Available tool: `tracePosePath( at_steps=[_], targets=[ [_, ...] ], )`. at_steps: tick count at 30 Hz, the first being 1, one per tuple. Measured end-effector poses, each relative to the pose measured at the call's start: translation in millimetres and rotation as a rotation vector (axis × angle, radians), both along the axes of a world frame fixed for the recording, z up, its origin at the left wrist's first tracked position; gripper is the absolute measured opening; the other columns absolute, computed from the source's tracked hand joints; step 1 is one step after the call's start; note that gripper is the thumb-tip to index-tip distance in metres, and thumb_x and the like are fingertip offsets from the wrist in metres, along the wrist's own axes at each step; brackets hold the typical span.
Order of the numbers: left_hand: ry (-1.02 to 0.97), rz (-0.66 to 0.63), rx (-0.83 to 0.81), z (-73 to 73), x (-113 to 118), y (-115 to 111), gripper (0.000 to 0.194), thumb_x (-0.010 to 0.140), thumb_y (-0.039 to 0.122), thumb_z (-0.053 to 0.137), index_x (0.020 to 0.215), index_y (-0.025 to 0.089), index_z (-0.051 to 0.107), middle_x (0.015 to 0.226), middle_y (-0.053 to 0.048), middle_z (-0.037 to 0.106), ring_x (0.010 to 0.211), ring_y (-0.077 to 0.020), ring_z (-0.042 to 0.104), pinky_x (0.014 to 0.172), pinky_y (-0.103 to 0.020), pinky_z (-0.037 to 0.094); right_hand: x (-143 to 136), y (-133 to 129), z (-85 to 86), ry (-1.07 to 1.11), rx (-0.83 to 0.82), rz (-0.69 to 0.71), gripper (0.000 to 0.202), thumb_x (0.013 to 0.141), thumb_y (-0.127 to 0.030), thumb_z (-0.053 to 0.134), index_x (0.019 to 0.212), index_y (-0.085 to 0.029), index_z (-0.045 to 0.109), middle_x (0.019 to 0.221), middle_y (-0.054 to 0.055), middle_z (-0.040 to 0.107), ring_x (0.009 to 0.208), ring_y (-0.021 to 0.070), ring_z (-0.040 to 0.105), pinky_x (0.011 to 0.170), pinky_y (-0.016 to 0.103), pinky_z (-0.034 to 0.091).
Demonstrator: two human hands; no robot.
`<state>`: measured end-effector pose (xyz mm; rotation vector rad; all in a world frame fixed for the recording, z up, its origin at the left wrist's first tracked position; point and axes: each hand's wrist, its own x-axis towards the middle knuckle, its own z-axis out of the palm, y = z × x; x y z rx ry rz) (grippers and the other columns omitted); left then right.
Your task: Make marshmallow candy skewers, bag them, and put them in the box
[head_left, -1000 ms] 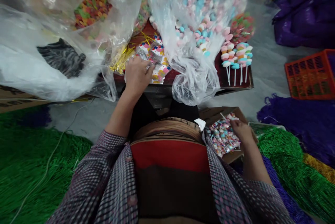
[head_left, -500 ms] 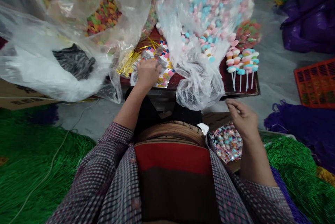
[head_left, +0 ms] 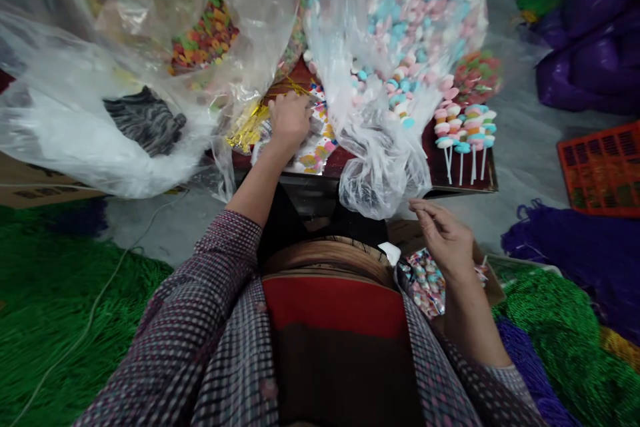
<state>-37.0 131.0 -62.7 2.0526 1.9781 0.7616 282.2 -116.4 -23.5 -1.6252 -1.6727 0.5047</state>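
My left hand [head_left: 291,119] rests on printed wrappers [head_left: 314,152] at the table's near edge, fingers curled over them; what its fingertips touch is hidden. Gold twist ties [head_left: 246,127] lie just left of it. Off the table's front edge hangs my right hand [head_left: 443,230], its thumb and fingers pinched together; anything between them is too small to make out. Left of that hand, a crumpled clear bag [head_left: 377,170] droops over the edge, joined to a big bag of pink, blue and white candies [head_left: 425,7]. Candy skewers [head_left: 463,127] on white sticks lie at the right end.
Bags of colourful gummies [head_left: 210,34] fill the table's back left. A white plastic bag [head_left: 65,127] with a dark bundle [head_left: 145,120] lies at the left. Below my right hand is a box of wrapped candies [head_left: 425,280]. An orange crate [head_left: 600,170] stands at the right.
My left hand has shifted slightly up and right over the wrappers. My right hand has moved left and a little down, closer to the crumpled bag. The view has shifted slightly.
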Motion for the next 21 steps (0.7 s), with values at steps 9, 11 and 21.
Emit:
tracePosePath(
  at_steps=[9,11,21],
  targets=[
    [-0.355,-0.385,0.101,64.3,-2.0,-74.6,0.028,0.098,0.048,0.057,0.096,0.024,0.071,0.093,-0.006,0.074,0.095,-0.0217,0.066,0.090,-0.035,0.048,-67.0,61.5,34.8,0.382,-0.039,-0.004,0.028,0.094,-0.049,0.067,0.105,-0.025,0.077,0.097,0.006,0.081,0.087,0.0205,0.078,0.084,0.041,0.064],
    [-0.376,-0.489,0.065,77.0,7.7,-94.7,0.027,0.098,0.046,0.059,0.094,0.022,0.071,0.090,-0.005,0.074,0.090,-0.0192,0.066,0.087,-0.032,0.049,-88.6,87.6,36.8,0.388,0.009,0.041,0.035,0.089,-0.053,0.073,0.109,-0.025,0.075,0.104,0.005,0.080,0.092,0.0192,0.075,0.085,0.038,0.062],
    [-0.868,-0.436,-0.315,67.2,5.7,-131.9,0.038,0.082,0.058,0.071,0.082,0.020,0.066,0.075,0.000,0.064,0.071,-0.0134,0.054,0.069,-0.028,0.044,-109.7,117.6,16.5,0.444,0.015,0.132,0.017,0.093,-0.038,0.069,0.087,-0.022,0.067,0.074,-0.005,0.059,0.065,0.0109,0.054,0.062,0.026,0.049]
  ],
)
